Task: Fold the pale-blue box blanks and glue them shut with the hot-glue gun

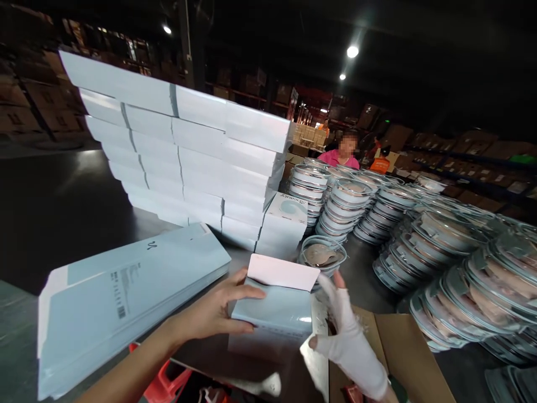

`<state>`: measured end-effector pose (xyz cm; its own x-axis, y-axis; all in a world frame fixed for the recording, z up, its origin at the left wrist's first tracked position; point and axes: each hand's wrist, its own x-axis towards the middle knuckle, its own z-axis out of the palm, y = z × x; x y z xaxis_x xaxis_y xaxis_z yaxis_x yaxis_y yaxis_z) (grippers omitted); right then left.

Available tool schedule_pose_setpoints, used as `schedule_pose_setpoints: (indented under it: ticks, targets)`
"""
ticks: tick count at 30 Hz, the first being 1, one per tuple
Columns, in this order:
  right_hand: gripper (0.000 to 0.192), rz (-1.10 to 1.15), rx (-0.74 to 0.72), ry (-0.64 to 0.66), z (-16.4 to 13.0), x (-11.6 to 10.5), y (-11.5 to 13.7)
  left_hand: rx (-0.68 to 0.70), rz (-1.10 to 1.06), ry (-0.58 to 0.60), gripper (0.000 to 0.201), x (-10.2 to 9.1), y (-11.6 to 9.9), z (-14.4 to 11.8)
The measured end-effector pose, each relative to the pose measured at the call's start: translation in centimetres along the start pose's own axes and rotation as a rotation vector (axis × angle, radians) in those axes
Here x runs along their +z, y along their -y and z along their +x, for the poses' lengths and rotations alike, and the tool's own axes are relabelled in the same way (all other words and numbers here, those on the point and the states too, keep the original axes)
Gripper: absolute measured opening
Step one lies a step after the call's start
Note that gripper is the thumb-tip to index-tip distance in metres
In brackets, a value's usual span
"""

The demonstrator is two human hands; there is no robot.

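A light blue carton (279, 310) stands in front of me, its white flap (281, 272) raised along the far side. My bare left hand (229, 305) grips the carton's left end, fingers on top and thumb lower down. On the other side, my right hand (348, 336) wears a white glove with bare fingertips. Its fingers are spread beside the carton's right end, and nothing shows in them. Just behind the carton sits a round clear container (323, 254) with something beige inside. At left lies a stack of flat, folded blue cartons (138, 291).
A tall wall of white boxes (197, 151) rises behind, with a printed box (285, 215) at its right end. Stacks of round containers (453, 240) fill the right. An open cardboard box (411, 358) is at lower right, a red stool (165, 383) below. A person in pink (342, 157) is farther back.
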<state>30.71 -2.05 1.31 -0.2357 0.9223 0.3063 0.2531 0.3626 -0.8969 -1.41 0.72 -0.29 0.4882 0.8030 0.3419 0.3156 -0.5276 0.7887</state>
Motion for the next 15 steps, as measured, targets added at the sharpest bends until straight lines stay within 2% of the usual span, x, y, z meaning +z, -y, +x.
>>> schedule_pose_setpoints:
  ticks: [2, 4, 6, 8, 11, 13, 15]
  targets:
    - [0.107, 0.024, 0.000, 0.090, 0.9, 1.4, -0.5, 0.063, -0.080, -0.084, 0.045, 1.1, 1.0, -0.3]
    - [0.086, -0.045, -0.014, 0.085, 0.5, 1.7, -1.2, 0.150, -0.190, -0.204, 0.050, 2.4, 2.0, -0.6]
    - [0.072, -0.137, -0.088, 0.093, -0.2, 1.7, -1.7, 0.212, -0.246, -0.261, 0.053, 3.1, 2.7, -0.8]
    - [0.070, -0.249, -0.211, 0.114, -0.5, 2.1, -1.7, 0.219, -0.214, -0.218, 0.045, 3.1, 2.7, -0.9]
    - [0.067, -0.410, -0.469, 0.102, 0.2, 3.3, -1.0, 0.186, -0.055, -0.067, 0.019, 2.0, 1.6, -0.7]
    - [0.059, -0.466, -0.589, 0.085, 0.9, 4.1, -0.6, 0.179, 0.044, 0.009, 0.016, 1.3, 0.6, -0.5]
    - [0.054, -0.488, -0.620, 0.086, 1.2, 4.3, -0.4, 0.197, 0.049, 0.032, 0.017, 1.0, -0.1, -0.3]
